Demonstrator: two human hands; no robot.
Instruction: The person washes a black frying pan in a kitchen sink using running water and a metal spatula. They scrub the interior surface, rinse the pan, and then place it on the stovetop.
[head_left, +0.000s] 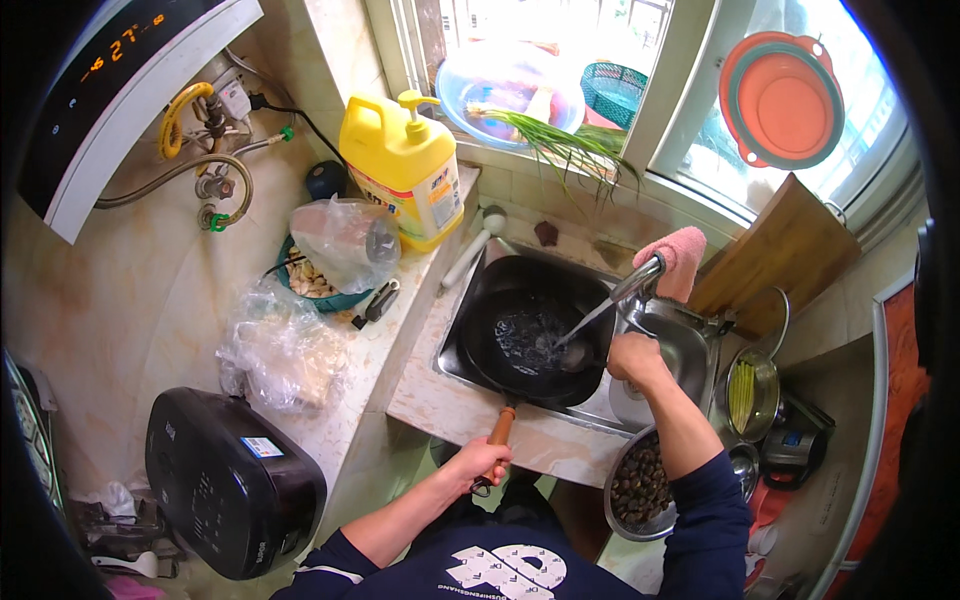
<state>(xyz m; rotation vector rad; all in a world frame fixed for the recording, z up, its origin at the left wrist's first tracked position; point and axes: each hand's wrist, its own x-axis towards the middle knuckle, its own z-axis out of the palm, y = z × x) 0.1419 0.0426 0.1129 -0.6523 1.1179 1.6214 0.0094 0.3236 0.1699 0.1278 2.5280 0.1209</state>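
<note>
My left hand (482, 460) grips the brown wooden handle (501, 429) of a black wok (484, 345). The wok rests in the left basin of a stainless steel sink (448, 365). From the chrome faucet (637, 279) a stream of water runs into it, and rippling water (525, 341) covers its bottom. Over the wok's right rim my right hand (636, 357) is closed on the short dark handle of a utensil (576, 355). That utensil's rounded greyish head is blurred in the water, so its exact kind is unclear.
A steel bowl of snails (637, 487) stands by my right forearm. Left are a yellow detergent jug (405, 172), a garlic basket (322, 300), plastic bags (289, 352) and a black rice cooker (232, 480). Scallions (555, 139) hang over the sill; a wooden cutting board (780, 255) leans right.
</note>
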